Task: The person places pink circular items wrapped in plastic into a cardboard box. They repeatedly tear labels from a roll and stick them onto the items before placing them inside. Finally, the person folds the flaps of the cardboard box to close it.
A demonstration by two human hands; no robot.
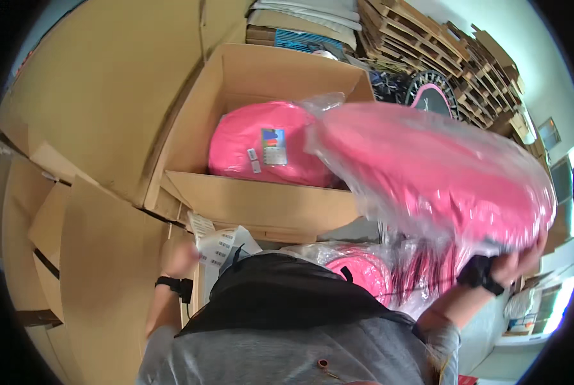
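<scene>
In my right hand (pixel 521 262) is the lower right end of a large, rounded pink fabric bundle in clear plastic (pixel 434 170). The bundle hangs tilted over the right side of an open cardboard box (pixel 287 208). Inside the box lies another round pink bundle (pixel 236 144) with a picture label (pixel 274 146) and small white stickers on it. My left hand (pixel 179 256) is low at the left, blurred by motion, so its fingers do not show clearly. Right beside it are white sheets of printed labels (pixel 226 247), partly behind my black apron or bag.
More plastic-wrapped pink bundles (pixel 362 273) lie close in front of my body. Tall cardboard sheets (pixel 107 96) stand at the left. Stacked wooden pallets (pixel 422 45) are at the back right, by a round frame with a pink edge (pixel 434 96).
</scene>
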